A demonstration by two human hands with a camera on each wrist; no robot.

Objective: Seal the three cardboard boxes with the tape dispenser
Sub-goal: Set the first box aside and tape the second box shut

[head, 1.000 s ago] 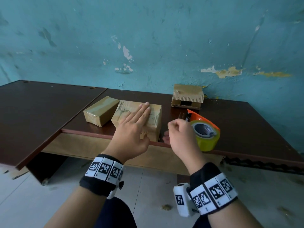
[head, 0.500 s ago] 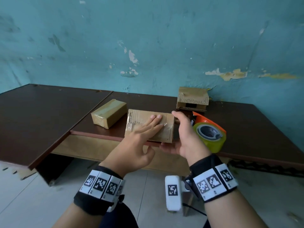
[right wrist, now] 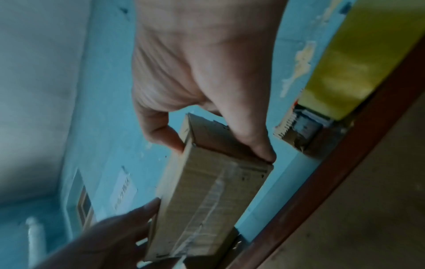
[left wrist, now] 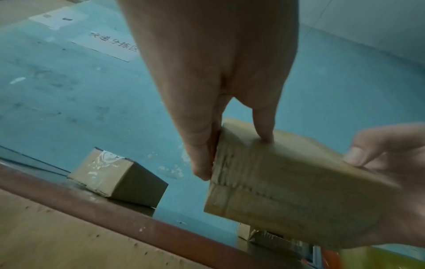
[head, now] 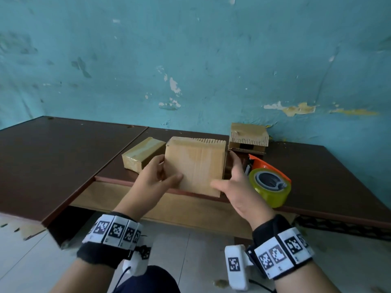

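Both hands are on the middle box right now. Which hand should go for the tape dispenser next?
Right, probably. The tape dispenser sits just beside the right hand, while the left hand grips the far side of the middle box and could steady it.

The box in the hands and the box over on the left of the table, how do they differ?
The held box is lifted and tipped up between the left hand and right hand; the left box lies flat on the table, untouched. The held box looks larger. Both are brown cardboard with tape.
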